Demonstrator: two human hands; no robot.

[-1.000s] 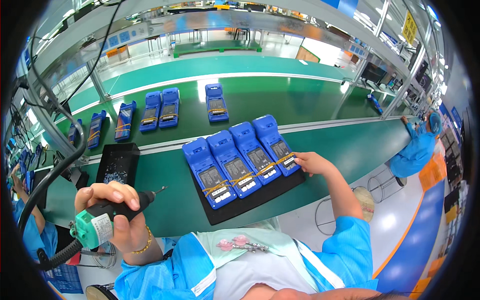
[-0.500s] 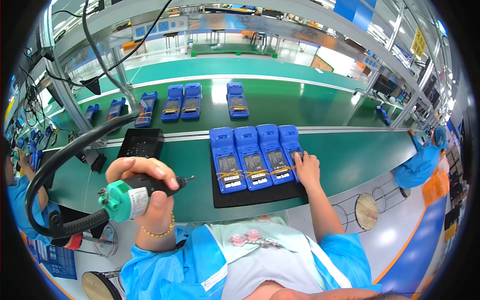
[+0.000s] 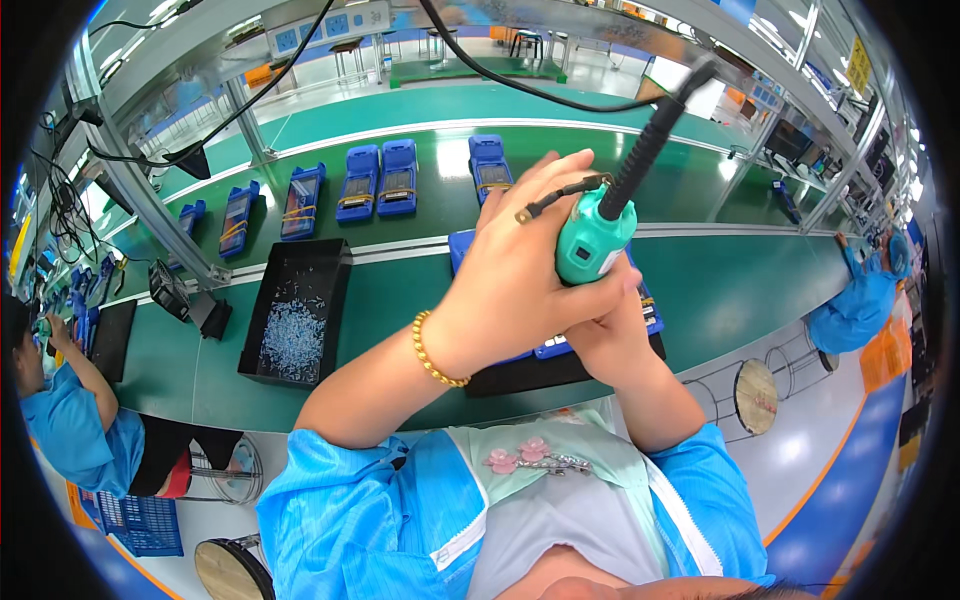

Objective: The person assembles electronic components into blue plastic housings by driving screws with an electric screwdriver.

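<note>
My left hand is wrapped round a green and black electric screwdriver, its tip hidden and its black cable rising from the top. Just under it, my right hand is over the blue handheld devices on the black mat. Its fingers are mostly covered by my left hand and the screwdriver, so what they touch does not show. Most of the devices are hidden too.
A black tray of small bluish screws lies left of the mat. Beyond a metal rail, several banded blue devices lie on the green bench. Co-workers sit at far left and far right. A black cable hangs overhead.
My left hand has carried the screwdriver rightward from beside the mat to over the devices. My right hand now sits beneath it. The view has shifted, showing more of the screw tray.
</note>
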